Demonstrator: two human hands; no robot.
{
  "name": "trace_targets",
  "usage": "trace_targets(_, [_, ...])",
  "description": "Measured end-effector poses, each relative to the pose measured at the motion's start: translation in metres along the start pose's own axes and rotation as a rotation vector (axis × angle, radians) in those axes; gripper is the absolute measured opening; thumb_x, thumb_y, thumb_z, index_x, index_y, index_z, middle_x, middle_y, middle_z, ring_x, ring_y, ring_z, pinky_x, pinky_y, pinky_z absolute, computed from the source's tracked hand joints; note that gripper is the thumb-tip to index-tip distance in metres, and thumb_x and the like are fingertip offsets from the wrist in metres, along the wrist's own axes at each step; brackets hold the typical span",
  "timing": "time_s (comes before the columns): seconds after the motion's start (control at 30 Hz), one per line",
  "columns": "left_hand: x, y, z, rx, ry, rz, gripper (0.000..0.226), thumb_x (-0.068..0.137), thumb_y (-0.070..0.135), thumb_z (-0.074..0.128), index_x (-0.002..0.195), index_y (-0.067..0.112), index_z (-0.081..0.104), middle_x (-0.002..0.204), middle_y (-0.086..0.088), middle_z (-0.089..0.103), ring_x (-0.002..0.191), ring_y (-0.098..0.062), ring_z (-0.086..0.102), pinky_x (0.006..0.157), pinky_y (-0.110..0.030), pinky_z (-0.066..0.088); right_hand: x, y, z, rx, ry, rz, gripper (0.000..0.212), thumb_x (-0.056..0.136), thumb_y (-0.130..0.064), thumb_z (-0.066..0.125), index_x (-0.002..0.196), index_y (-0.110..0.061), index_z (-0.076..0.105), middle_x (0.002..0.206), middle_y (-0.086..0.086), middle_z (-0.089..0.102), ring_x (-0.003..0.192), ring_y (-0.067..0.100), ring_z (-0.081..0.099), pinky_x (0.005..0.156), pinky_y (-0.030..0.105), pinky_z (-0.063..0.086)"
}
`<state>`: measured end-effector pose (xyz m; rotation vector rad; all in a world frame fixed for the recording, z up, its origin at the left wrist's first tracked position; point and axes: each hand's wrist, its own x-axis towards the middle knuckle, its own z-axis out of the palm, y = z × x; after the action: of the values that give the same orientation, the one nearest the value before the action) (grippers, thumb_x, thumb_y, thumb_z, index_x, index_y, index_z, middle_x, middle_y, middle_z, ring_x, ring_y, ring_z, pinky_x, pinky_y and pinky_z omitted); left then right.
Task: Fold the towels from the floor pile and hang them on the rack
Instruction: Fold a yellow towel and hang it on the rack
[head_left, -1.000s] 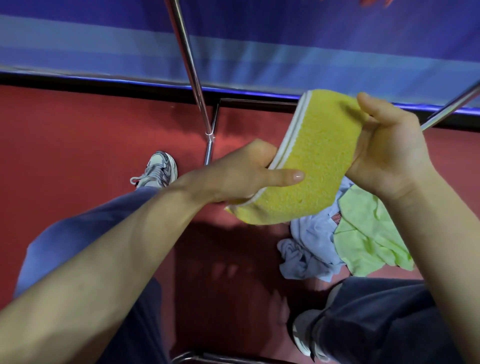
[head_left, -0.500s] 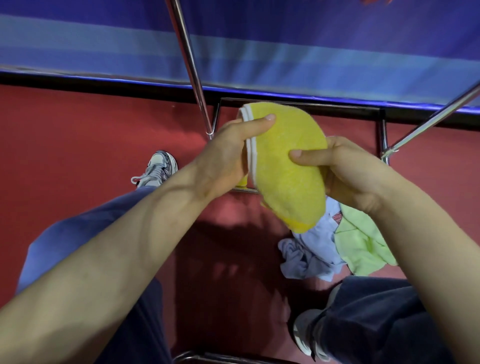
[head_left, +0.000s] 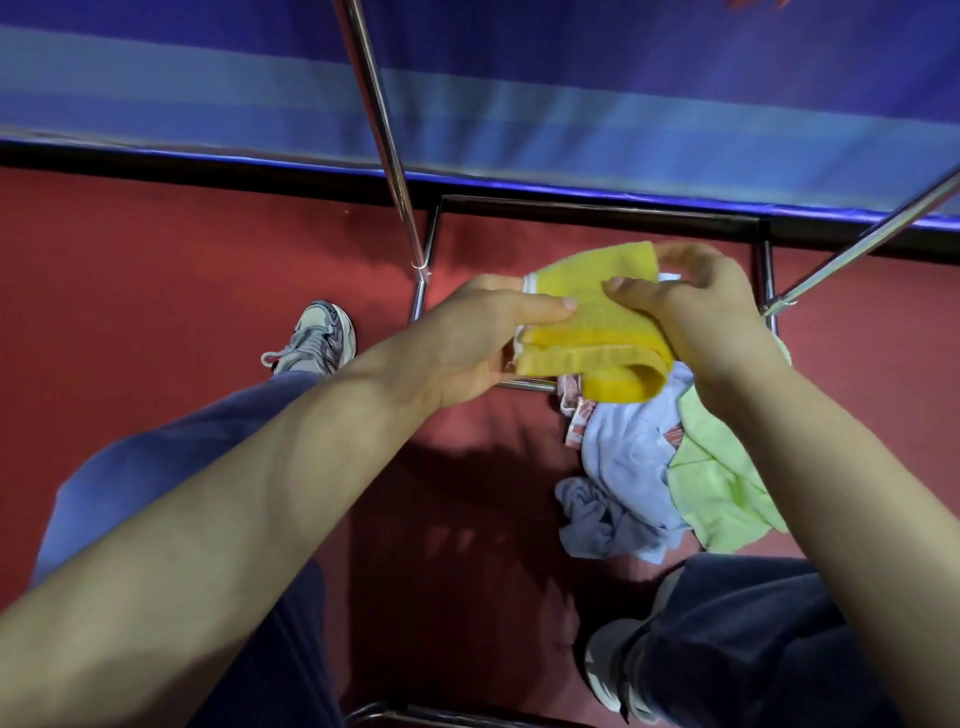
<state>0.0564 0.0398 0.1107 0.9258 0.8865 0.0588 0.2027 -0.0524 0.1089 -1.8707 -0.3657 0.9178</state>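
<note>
A yellow towel (head_left: 597, 338) with a white edge is folded into several layers and held between both hands above the floor. My left hand (head_left: 478, 343) grips its left end, thumb on top. My right hand (head_left: 696, 306) holds its right end, thumb pressed on the upper face. Below it the floor pile holds a pale blue towel (head_left: 623, 467), a light green towel (head_left: 722, 483) and a red-patterned cloth (head_left: 574, 410). The chrome rack shows as a slanted bar (head_left: 384, 140) at centre and another bar (head_left: 872, 239) at right.
The rack's dark base frame (head_left: 597, 208) lies on the red floor against a blue wall padding (head_left: 467, 93). My left shoe (head_left: 317, 338) and right shoe (head_left: 608, 670) flank the pile. Another chrome rail (head_left: 415, 714) runs along the bottom edge.
The yellow towel went from one long curved strip to a compact fold. Both hands came together and dropped lower, toward the pile.
</note>
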Motion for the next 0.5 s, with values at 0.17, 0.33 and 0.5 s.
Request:
trace_targets(0.17, [0.006, 0.001, -0.005, -0.069, 0.125, -0.012, 0.014, 0.097, 0.006, 0.058, 0.104, 0.008, 0.070, 0.089, -0.004, 0.075, 0.073, -0.013, 0.073, 0.068, -0.024, 0.061, -0.016, -0.014, 0.001, 0.041, -0.232, -0.062, 0.024, 0.090, -0.019, 0.070, 0.111, -0.009, 0.066, 0.076, 0.006, 0.066, 0.057, 0.013, 0.058, 0.055, 0.024, 0.050])
trace_targets(0.33, [0.007, 0.000, -0.003, -0.216, 0.181, -0.031, 0.015, 0.100, 0.007, 0.054, 0.093, 0.010, 0.067, 0.067, 0.001, 0.071, 0.056, -0.006, 0.068, 0.052, -0.018, 0.055, -0.021, -0.011, 0.001, 0.095, -0.459, -0.040, 0.070, 0.062, -0.010, 0.087, 0.125, -0.009, 0.058, 0.090, 0.005, 0.070, 0.074, 0.022, 0.071, 0.075, 0.043, 0.060])
trace_targets(0.5, [0.007, -0.002, -0.002, -0.195, 0.255, -0.024, 0.010, 0.097, 0.007, 0.062, 0.089, 0.009, 0.067, 0.059, 0.001, 0.066, 0.048, -0.006, 0.062, 0.046, -0.017, 0.050, -0.015, -0.001, 0.011, -0.080, -0.236, -0.295, 0.047, 0.076, 0.016, 0.066, 0.116, -0.010, 0.065, 0.085, -0.002, 0.067, 0.074, 0.004, 0.061, 0.075, 0.024, 0.055])
